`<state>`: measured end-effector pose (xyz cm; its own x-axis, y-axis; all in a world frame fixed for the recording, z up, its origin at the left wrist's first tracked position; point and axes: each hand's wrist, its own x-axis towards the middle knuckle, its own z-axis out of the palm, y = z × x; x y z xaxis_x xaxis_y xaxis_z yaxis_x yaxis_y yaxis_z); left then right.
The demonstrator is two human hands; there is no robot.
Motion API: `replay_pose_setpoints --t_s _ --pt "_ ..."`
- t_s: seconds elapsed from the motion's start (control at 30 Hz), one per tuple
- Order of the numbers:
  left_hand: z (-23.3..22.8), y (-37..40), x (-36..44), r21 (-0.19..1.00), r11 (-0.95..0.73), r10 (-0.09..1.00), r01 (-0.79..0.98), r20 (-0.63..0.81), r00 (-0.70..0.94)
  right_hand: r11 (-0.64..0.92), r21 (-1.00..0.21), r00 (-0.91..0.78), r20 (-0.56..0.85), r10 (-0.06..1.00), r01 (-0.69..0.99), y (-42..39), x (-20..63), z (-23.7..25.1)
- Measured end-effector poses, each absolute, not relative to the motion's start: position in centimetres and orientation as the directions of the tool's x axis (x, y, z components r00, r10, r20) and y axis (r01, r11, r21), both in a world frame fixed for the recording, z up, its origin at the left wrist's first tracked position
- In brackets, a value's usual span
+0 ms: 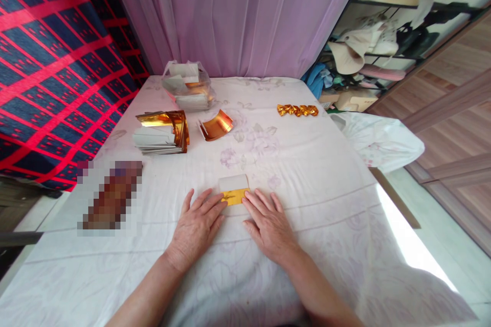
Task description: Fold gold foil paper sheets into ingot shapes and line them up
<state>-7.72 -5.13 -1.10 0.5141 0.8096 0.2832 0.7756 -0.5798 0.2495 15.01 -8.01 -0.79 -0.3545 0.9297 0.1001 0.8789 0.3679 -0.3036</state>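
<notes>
A small sheet of gold foil paper (pixel 234 189) lies on the white floral bedsheet (pixel 314 173), its far half showing the white back and its near half the gold face. My left hand (pixel 197 227) rests flat with its fingertips on the sheet's left near edge. My right hand (pixel 268 225) lies flat too, fingertips touching the sheet's right near edge. Both hands press down with fingers spread.
A stack of gold foil sheets (pixel 161 133) sits at the left, a curled gold sheet (pixel 215 125) beside it. A clear plastic bag (pixel 187 86) of more paper is at the back. Several folded gold pieces (pixel 297 110) lie in a row at the right. A blurred object (pixel 111 195) lies at the near left.
</notes>
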Motion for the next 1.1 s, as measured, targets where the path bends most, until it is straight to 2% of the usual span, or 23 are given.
replay_pose_setpoints --t_s 0.5,0.87,1.1 --pt "-1.2 -4.7 -7.9 0.240 -0.617 0.781 0.750 0.305 0.545 0.343 -0.297 -0.332 0.089 0.939 0.891 -6.6 15.3 0.2" --pt "-0.7 -4.9 -7.3 0.325 -0.625 0.780 0.710 0.302 0.548 0.322 -0.328 -0.260 0.220 0.940 0.888 -5.2 14.3 -0.8" --pt "-0.5 -4.8 -7.2 0.381 -0.585 0.811 0.717 0.270 0.518 0.469 -0.372 -0.354 0.338 0.872 0.801 -5.6 14.2 -0.8"
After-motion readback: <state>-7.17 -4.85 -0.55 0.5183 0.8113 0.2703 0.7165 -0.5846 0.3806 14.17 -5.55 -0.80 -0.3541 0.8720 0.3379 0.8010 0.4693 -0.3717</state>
